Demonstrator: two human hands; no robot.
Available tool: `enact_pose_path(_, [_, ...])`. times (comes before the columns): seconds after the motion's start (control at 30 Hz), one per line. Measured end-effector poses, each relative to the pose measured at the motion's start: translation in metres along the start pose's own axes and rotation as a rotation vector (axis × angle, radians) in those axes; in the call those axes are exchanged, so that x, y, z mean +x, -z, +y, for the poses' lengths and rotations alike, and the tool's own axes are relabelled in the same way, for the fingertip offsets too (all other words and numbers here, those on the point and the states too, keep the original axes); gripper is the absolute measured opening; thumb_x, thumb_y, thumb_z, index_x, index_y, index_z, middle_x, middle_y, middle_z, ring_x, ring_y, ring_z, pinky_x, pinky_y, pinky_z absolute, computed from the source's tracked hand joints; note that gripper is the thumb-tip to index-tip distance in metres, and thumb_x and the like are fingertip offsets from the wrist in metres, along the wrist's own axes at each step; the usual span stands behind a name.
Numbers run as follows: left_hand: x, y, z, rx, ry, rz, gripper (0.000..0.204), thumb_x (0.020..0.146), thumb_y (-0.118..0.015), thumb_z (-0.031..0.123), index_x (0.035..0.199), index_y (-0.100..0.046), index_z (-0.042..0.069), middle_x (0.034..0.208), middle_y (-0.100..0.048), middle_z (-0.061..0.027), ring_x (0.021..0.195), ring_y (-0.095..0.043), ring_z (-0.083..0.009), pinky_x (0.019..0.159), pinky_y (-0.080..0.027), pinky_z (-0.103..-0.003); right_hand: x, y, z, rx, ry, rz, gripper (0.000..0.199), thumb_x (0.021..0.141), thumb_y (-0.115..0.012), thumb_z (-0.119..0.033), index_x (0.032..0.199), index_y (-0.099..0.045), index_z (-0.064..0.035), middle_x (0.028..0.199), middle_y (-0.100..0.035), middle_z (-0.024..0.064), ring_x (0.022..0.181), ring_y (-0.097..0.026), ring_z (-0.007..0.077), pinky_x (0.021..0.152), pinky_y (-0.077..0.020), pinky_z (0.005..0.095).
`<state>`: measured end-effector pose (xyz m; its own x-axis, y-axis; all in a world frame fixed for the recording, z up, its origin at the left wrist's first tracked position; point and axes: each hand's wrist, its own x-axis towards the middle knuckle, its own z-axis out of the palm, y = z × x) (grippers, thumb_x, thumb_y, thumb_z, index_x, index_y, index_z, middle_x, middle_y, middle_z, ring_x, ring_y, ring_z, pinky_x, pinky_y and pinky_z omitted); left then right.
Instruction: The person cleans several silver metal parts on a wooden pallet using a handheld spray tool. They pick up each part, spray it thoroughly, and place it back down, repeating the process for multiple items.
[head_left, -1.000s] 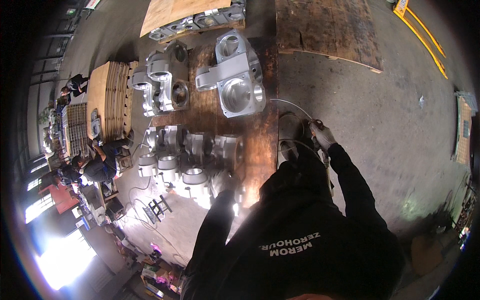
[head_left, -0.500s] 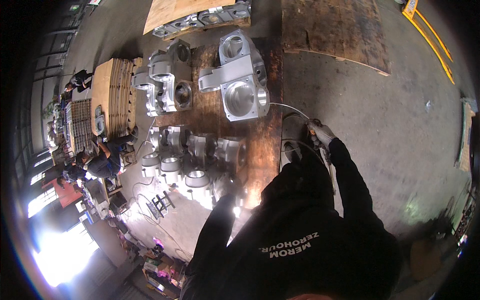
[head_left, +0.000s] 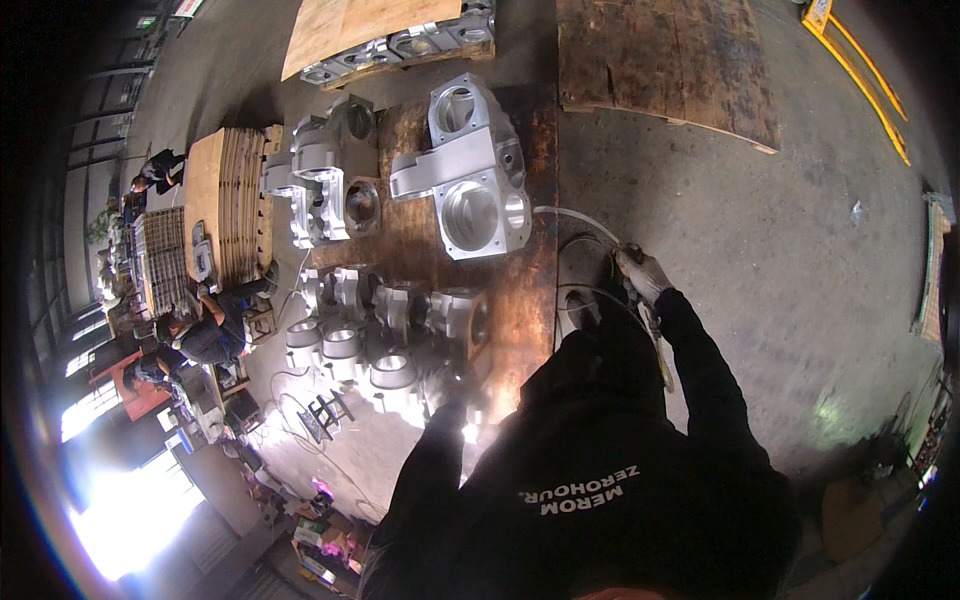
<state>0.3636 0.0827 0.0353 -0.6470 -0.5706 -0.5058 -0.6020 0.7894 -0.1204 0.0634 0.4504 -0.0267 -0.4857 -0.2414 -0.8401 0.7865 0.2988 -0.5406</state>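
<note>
My right hand [head_left: 642, 274], in a pale glove, is closed around the handle of an air blow gun. From it a thin curved tube [head_left: 585, 216] runs left, its tip at the right side of a large silver metal casting [head_left: 508, 158]. That casting has two big round bores and stands on a brown wooden board [head_left: 530, 305]. A pale hose [head_left: 662, 360] hangs below the hand. My left hand [head_left: 452, 388] is low by the nearer row of castings [head_left: 392, 370]; glare and blur hide its fingers, so its hold cannot be told.
More castings [head_left: 335, 170] stand at the board's left. Beyond are a plywood-topped stack [head_left: 370, 30] of castings and a flat wooden sheet [head_left: 665, 65]. A yellow metal frame [head_left: 860, 85] is at far right. Co-workers [head_left: 215, 325] are at the left near stacked boards [head_left: 225, 200].
The whole view has shifted slightly, with the castings lower in it. My right hand stays on the blow gun, and the tube tip remains at the casting's right side.
</note>
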Motion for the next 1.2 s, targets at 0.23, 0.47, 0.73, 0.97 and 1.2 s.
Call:
enact_pose_path(0.23, [0.003, 0.026, 0.01, 0.039, -0.028, -0.179, 0.042, 0.086, -0.055, 0.048, 0.102, -0.073, 0.014, 0.109, -0.072, -0.0132, 0.109, -0.065, -0.0319, 0.1, -0.048, -0.043, 0.039, -0.007, 0.012, 0.039, -0.032, 0.044, 0.043, 0.095, -0.06, -0.053, 0.078, -0.054, -0.0143, 0.056, -0.05, -0.0018, 0.044, -0.046, 0.0113, 0.041, -0.0356, 0.0306])
enact_pose_path(0.47, [-0.001, 0.037, 0.024, 0.082, -0.009, -0.128, 0.041, 0.087, -0.052, 0.047, 0.103, -0.074, 0.015, 0.107, -0.072, -0.0157, 0.107, -0.066, -0.0338, 0.099, -0.049, -0.044, 0.049, -0.03, 0.004, 0.082, -0.011, 0.011, 0.046, 0.092, -0.063, -0.056, 0.078, -0.062, -0.0115, 0.061, -0.057, 0.0014, 0.047, -0.051, 0.0125, 0.045, -0.0411, 0.0313])
enact_pose_path(0.73, [0.004, 0.017, 0.012, -0.046, -0.002, -0.167, 0.043, 0.085, -0.054, 0.048, 0.101, -0.075, 0.013, 0.104, -0.072, -0.0175, 0.1, -0.067, -0.0375, 0.09, -0.053, -0.047, 0.055, -0.014, -0.002, 0.002, -0.064, 0.017, 0.046, 0.093, -0.062, -0.055, 0.081, -0.059, -0.0107, 0.061, -0.054, 0.0005, 0.049, -0.05, 0.0117, 0.047, -0.0399, 0.0302])
enact_pose_path(0.97, [0.002, 0.017, 0.014, -0.006, 0.001, -0.086, 0.043, 0.084, -0.057, 0.048, 0.1, -0.075, 0.012, 0.102, -0.073, -0.0172, 0.099, -0.068, -0.0358, 0.087, -0.054, -0.046, 0.035, 0.011, -0.015, 0.116, -0.003, 0.062, 0.041, 0.097, -0.06, -0.048, 0.077, -0.049, -0.0141, 0.055, -0.043, -0.0015, 0.04, -0.041, 0.0129, 0.038, -0.0355, 0.0328])
enact_pose_path(1.2, [0.004, 0.015, 0.007, -0.034, -0.038, -0.128, 0.039, 0.086, -0.055, 0.045, 0.1, -0.076, 0.015, 0.102, -0.073, -0.0151, 0.099, -0.069, -0.0343, 0.087, -0.055, -0.046, 0.023, -0.003, -0.042, 0.053, -0.116, -0.011, 0.042, 0.097, -0.059, -0.051, 0.08, -0.052, -0.0133, 0.055, -0.048, 0.0004, 0.04, -0.044, 0.0125, 0.038, -0.0365, 0.0325])
